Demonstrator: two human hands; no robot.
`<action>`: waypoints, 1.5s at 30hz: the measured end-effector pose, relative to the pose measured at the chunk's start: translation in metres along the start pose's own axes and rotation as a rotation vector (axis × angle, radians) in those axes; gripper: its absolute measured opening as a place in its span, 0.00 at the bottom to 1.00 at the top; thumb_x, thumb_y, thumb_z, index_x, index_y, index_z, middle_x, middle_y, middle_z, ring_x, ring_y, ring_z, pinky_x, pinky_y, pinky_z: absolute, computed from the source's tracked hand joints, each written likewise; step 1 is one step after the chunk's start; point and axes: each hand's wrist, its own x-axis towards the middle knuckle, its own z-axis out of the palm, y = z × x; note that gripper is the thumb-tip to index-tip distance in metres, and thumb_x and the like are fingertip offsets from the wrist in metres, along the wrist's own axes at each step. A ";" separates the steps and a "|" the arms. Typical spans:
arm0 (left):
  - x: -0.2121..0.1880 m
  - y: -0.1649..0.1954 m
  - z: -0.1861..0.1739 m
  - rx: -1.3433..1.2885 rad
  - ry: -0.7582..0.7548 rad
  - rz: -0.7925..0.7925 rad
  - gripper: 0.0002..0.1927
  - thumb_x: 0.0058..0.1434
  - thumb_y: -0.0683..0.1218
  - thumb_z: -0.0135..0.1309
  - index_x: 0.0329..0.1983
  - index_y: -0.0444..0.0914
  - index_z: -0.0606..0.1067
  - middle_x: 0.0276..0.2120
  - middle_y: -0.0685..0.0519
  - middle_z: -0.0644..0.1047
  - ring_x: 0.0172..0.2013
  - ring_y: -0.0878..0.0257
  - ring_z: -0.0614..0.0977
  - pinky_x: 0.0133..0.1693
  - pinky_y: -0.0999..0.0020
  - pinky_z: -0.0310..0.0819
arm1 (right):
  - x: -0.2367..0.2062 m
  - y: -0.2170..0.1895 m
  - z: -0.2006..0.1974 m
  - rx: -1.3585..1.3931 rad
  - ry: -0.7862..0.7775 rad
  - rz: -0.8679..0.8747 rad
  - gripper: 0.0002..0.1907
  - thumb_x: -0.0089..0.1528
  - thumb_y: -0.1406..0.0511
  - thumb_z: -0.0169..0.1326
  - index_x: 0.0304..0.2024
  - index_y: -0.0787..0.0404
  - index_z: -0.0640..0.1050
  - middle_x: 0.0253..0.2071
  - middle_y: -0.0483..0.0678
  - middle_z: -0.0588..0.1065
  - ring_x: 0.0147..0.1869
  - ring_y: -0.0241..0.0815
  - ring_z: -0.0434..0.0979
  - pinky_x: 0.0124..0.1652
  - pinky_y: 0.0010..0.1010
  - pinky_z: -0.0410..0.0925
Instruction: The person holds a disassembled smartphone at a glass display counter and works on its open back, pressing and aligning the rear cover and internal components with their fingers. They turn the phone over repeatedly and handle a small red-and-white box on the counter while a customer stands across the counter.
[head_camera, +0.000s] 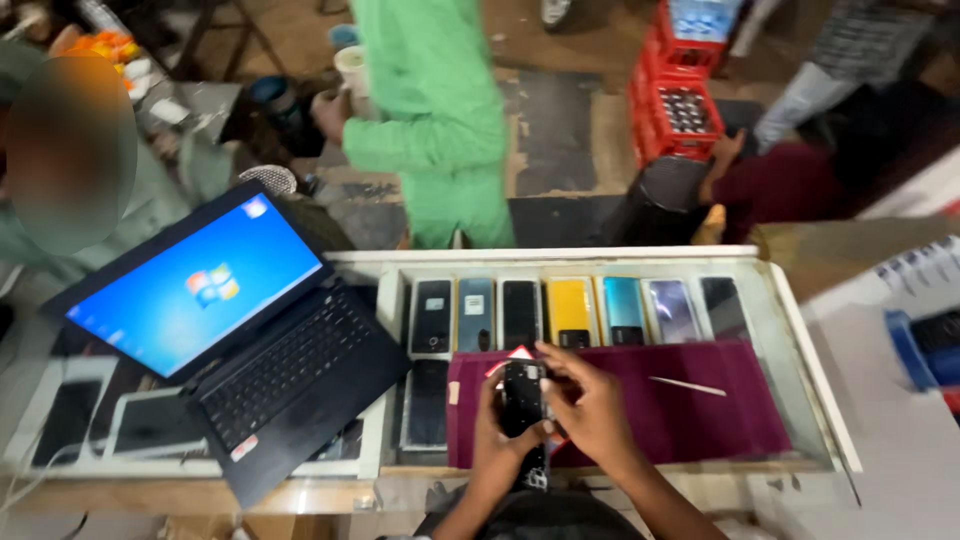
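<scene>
Both hands meet over the near edge of the bench: the left hand (492, 432) wraps its fingers around the lower half of a black phone (523, 400) and grips it upright, while the right hand (590, 405) closes over the phone's right side, fingers curled across its top. The phone hangs just above a maroon cloth (700, 420) spread on the glass.

At the far left, a person with a blurred face leans near an open laptop (240, 330), its blue screen lit, which sits angled on the glass bench (800, 330). Under the glass beside it lie dark phones and a tablet (150, 425), hard to make out through reflections. Right of the laptop, a row of 7 phones (575, 312) lies in the display case, black, blue and yellow among them. A thin white stick (688, 386) rests on the cloth, well apart from the hands.

Beyond the bench stands a person in green clothes (430, 130), head cut off by the frame, holding a cup. Farther right, red crates (680, 100) are stacked on the floor. The far right edge is blurred.
</scene>
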 end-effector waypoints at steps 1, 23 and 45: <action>-0.001 0.000 -0.001 -0.003 0.003 0.006 0.48 0.47 0.39 0.68 0.70 0.37 0.58 0.53 0.44 0.76 0.53 0.57 0.79 0.55 0.62 0.75 | -0.001 0.006 0.004 0.046 -0.009 0.093 0.25 0.58 0.73 0.59 0.59 0.59 0.79 0.42 0.49 0.84 0.42 0.35 0.83 0.40 0.28 0.76; -0.027 -0.023 0.018 -0.121 0.163 -0.005 0.50 0.46 0.42 0.70 0.70 0.37 0.56 0.52 0.46 0.76 0.53 0.59 0.80 0.56 0.63 0.74 | 0.007 0.041 -0.012 0.194 -0.304 0.239 0.22 0.56 0.78 0.56 0.53 0.63 0.81 0.43 0.48 0.83 0.45 0.34 0.82 0.46 0.24 0.74; -0.011 0.009 -0.019 0.201 -0.035 0.065 0.47 0.47 0.39 0.71 0.68 0.37 0.58 0.54 0.46 0.76 0.56 0.59 0.79 0.58 0.63 0.73 | 0.004 0.080 0.011 0.218 -0.082 0.288 0.11 0.59 0.75 0.60 0.44 0.66 0.86 0.36 0.52 0.85 0.34 0.33 0.81 0.34 0.23 0.72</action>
